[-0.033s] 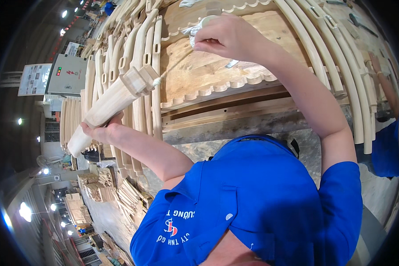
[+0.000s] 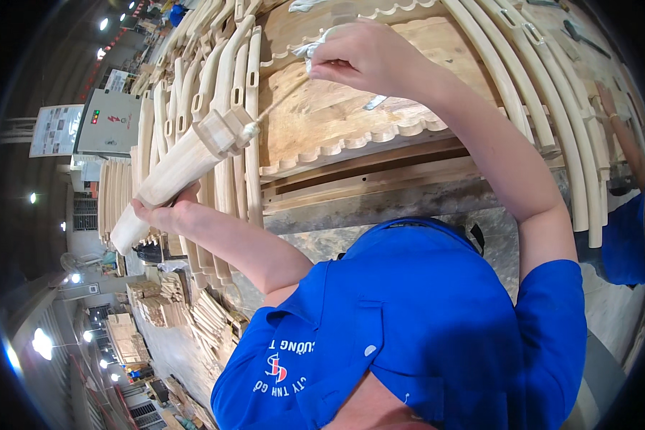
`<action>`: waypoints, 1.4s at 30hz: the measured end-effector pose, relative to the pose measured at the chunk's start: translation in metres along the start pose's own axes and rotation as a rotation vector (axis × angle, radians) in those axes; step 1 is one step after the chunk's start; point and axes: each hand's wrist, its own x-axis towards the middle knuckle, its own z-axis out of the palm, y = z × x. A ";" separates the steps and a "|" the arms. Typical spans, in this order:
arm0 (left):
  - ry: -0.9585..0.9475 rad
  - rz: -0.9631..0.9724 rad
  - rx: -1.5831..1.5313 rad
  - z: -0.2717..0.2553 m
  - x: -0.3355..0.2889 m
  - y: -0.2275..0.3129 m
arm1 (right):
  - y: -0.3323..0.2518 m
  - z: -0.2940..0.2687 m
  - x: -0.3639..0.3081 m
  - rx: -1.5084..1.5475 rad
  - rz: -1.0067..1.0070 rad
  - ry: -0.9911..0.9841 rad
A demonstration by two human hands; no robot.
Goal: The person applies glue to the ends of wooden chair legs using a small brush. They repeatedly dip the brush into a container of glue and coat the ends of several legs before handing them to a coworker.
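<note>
- Head view: slotted wooden pieces (image 2: pixel 231 79) crowd behind the pale wooden piece (image 2: pixel 183 165) I hold tilted left of the bench, and curved wooden lengths (image 2: pixel 577 129) line the far right.
- My right forearm crosses the scalloped boards (image 2: pixel 380 135), covering part of them; a crumpled white cloth-like item (image 2: pixel 309 50) sits just beside my right hand (image 2: pixel 369 61).
- The wooden piece is smooth and long, with a stepped, squared block at its upper end; a thin stick (image 2: pixel 283 98) with a whitish, lumpy tip meets that end.
- My left hand (image 2: pixel 170 213) curls around the piece's lower part from below, some fingers hidden; my right fingers bunch, pinching the stick.
- Compared with the earlier frame, my right hand sits slightly higher and further left; my left grip is unchanged.
</note>
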 end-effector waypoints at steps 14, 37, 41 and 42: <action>-0.088 -0.002 0.092 0.000 -0.002 -0.001 | -0.008 0.023 0.010 -0.240 -0.156 0.278; -0.022 0.061 0.011 0.012 -0.027 0.006 | 0.019 -0.002 0.017 -0.148 -0.257 0.246; -0.051 0.058 0.041 0.012 -0.028 0.007 | 0.011 0.010 0.026 -0.204 -0.162 0.231; -0.039 0.054 0.045 0.013 -0.031 0.006 | 0.009 0.014 0.027 -0.255 -0.157 0.227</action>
